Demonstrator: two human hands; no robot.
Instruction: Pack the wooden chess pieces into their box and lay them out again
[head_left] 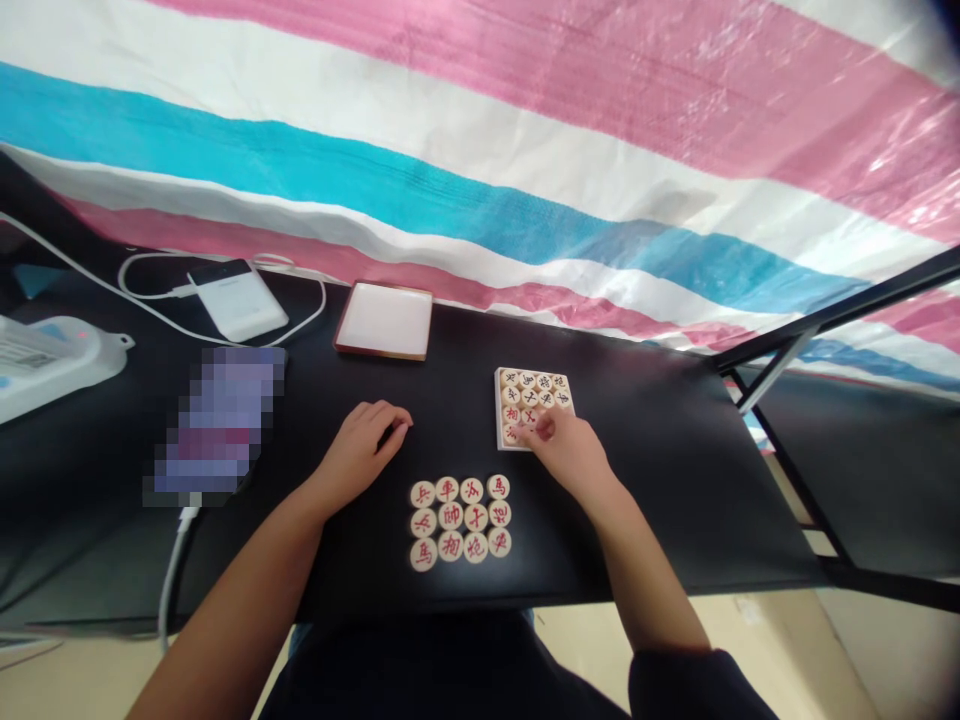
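Note:
My right hand (568, 447) is over the lower part of a shallow white box (498, 410), thumb and fingers closed on a Chinese chess piece that they mostly cover. Round wooden Chinese chess pieces (528, 380) fill the box in rows, black characters in the far rows and red ones nearer me. My left hand (363, 447) rests on the black table with its fingers curled in, and nothing shows in them. Between my forearms, red-lettered Chinese chess pieces (450, 516) lie face up in three rows.
A shallow box lid (385, 320) with a white inside lies towards the back. To the left are a phone (221, 420) on a cable, a white power bank (244, 300) and a power strip (60, 360). A striped sheet (450, 200) hangs behind; a black metal frame (832, 310) stands right.

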